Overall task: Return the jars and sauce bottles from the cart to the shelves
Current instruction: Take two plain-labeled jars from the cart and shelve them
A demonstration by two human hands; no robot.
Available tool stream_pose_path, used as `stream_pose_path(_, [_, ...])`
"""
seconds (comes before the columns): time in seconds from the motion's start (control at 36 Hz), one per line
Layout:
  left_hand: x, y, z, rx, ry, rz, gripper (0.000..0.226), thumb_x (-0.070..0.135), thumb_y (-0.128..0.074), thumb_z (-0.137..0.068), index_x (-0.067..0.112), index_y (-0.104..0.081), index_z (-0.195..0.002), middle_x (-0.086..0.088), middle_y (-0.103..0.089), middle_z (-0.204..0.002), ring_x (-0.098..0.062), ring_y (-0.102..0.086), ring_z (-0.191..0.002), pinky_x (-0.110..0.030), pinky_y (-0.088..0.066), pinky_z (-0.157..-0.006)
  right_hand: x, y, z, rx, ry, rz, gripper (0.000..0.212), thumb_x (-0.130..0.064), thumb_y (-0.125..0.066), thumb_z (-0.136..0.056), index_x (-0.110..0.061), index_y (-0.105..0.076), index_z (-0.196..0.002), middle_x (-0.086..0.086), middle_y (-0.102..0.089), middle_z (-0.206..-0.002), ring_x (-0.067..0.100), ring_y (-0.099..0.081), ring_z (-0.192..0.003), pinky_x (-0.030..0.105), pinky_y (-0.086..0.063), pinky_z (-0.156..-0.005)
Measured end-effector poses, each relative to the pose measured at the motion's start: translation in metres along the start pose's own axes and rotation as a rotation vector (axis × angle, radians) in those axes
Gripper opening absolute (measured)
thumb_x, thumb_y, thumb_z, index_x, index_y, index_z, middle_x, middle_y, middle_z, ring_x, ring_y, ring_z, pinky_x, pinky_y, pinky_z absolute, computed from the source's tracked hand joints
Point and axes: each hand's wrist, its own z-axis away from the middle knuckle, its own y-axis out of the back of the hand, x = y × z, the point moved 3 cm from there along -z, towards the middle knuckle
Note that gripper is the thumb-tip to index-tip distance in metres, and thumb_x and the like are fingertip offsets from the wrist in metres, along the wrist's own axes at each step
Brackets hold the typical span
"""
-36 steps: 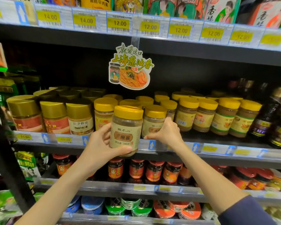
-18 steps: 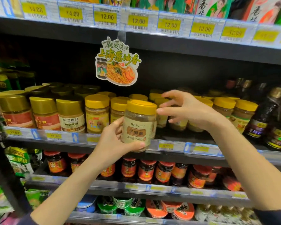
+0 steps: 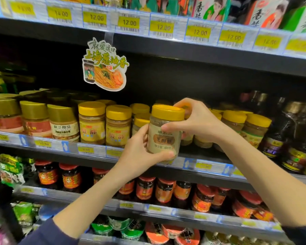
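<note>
We stand in front of tall store shelves. The middle shelf (image 3: 95, 151) holds rows of jars with yellow lids (image 3: 117, 124) and gold lids (image 3: 34, 119), and dark sauce bottles (image 3: 279, 135) stand at its right end. A noodle sign (image 3: 105, 68) hangs above them.

We hold one jar (image 3: 164, 133) up in the air, right at the front edge of that shelf, near the other yellow-lid jars. It is not on the shelf yet. It stands almost straight.

Our left hand (image 3: 140, 152) is wrapped tight around the bottom of the jar. Our right hand (image 3: 196, 121) grips the top, with fingers curled behind the lid and the thumb on the front.

We think the next job is to slide it into the dark gap just behind it. To do that well, we should keep the jar straight, set its bottom flat on the shelf, and push it in slowly so we don't bump the jars beside it. The label should face out.
</note>
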Motion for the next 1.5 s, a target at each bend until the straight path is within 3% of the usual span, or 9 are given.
stream_pose_path(0.08, [-0.003,0.002,0.001,-0.048,-0.010,-0.049,0.072,0.033,-0.080,-0.065,0.037,-0.042,-0.126,0.020,-0.057,-0.120,0.011,-0.053,-0.110,-0.005,-0.044,-0.083,0.003,0.007,-0.001,0.034,0.026,0.054,0.078,-0.047,-0.082,-0.053,-0.020,-0.049,-0.119,-0.001,-0.057,-0.109,0.011,-0.062,-0.090,0.033,-0.060,-0.060])
stream_pose_path(0.19, [-0.016,0.023,0.011,-0.032,0.046,-0.230,0.094,0.053,-0.076,-0.060,0.030,-0.035,-0.140,0.017,-0.043,-0.137,0.003,-0.041,-0.126,-0.016,-0.036,-0.103,0.013,0.019,-0.007,0.044,0.024,0.050,0.079,-0.046,-0.082,-0.055,-0.021,-0.047,-0.121,-0.001,-0.054,-0.112,0.011,-0.060,-0.092,0.026,-0.057,-0.056])
stream_pose_path(0.31, [-0.027,0.043,0.028,0.012,-0.013,-0.511,0.082,0.043,-0.072,-0.067,0.030,-0.034,-0.138,0.022,-0.035,-0.135,0.014,-0.029,-0.124,0.004,-0.023,-0.097,0.024,0.027,-0.015,0.065,-0.006,0.059,0.081,-0.044,-0.081,-0.058,-0.020,-0.044,-0.125,-0.002,-0.052,-0.107,0.012,-0.060,-0.086,0.026,-0.055,-0.055])
stream_pose_path(0.39, [-0.041,0.055,0.038,-0.012,-0.001,-0.718,0.088,0.054,-0.070,-0.071,0.029,-0.026,-0.143,0.018,-0.020,-0.144,0.003,-0.012,-0.136,-0.018,-0.016,-0.114,0.039,0.024,-0.020,0.072,-0.058,0.043,0.083,-0.044,-0.083,-0.056,-0.019,-0.044,-0.124,-0.003,-0.052,-0.105,0.011,-0.059,-0.086,0.034,-0.059,-0.066])
stream_pose_path(0.5, [-0.060,0.062,0.045,-0.095,0.033,-0.914,0.104,0.088,-0.021,-0.064,0.026,-0.013,-0.148,0.014,-0.002,-0.151,-0.007,0.004,-0.143,-0.032,-0.002,-0.116,0.062,0.013,-0.026,0.077,-0.123,-0.004,0.091,-0.043,-0.085,-0.052,-0.019,-0.042,-0.129,-0.002,-0.048,-0.111,0.018,-0.054,-0.102,0.035,-0.057,-0.072])
stream_pose_path(0.69, [-0.067,0.060,0.049,-0.103,0.024,-1.018,0.077,0.047,-0.049,-0.089,0.024,-0.006,-0.149,0.012,0.004,-0.154,-0.007,0.015,-0.141,-0.038,0.006,-0.116,0.091,-0.001,-0.028,0.057,-0.162,-0.043,0.086,-0.038,-0.087,-0.051,-0.019,-0.046,-0.124,-0.012,-0.048,-0.089,0.020,-0.056,-0.098,0.042,-0.056,-0.080])
stream_pose_path(1.06, [-0.074,0.062,0.049,-0.110,0.027,-1.045,0.079,0.042,-0.055,-0.089,0.026,-0.007,-0.149,0.014,0.004,-0.154,-0.003,0.015,-0.141,-0.037,0.009,-0.115,0.099,-0.010,-0.035,-0.021,-0.111,-0.076,0.089,-0.041,-0.084,-0.050,-0.021,-0.042,-0.126,0.003,-0.052,-0.129,0.022,-0.055,-0.112,0.044,-0.054,-0.086])
stream_pose_path(1.36, [-0.074,0.066,0.051,-0.157,0.026,-1.032,0.082,0.043,-0.054,-0.089,0.025,-0.002,-0.149,0.013,0.008,-0.155,-0.004,0.018,-0.141,-0.045,0.004,-0.117,0.089,-0.025,-0.028,0.012,-0.123,-0.057,0.101,-0.051,-0.081,-0.044,-0.024,-0.038,-0.132,0.002,-0.049,-0.134,0.021,-0.052,-0.118,0.039,-0.050,-0.093])
stream_pose_path(1.5, [-0.066,0.070,0.050,-0.299,0.052,-1.013,0.087,0.045,-0.054,-0.089,0.024,0.005,-0.149,0.011,0.020,-0.151,-0.008,0.023,-0.139,-0.045,0.002,-0.117,0.081,-0.031,-0.020,0.068,-0.117,-0.041,0.086,-0.036,-0.083,-0.062,-0.020,-0.038,-0.135,-0.006,-0.052,-0.120,0.013,-0.051,-0.111,0.030,-0.045,-0.091])
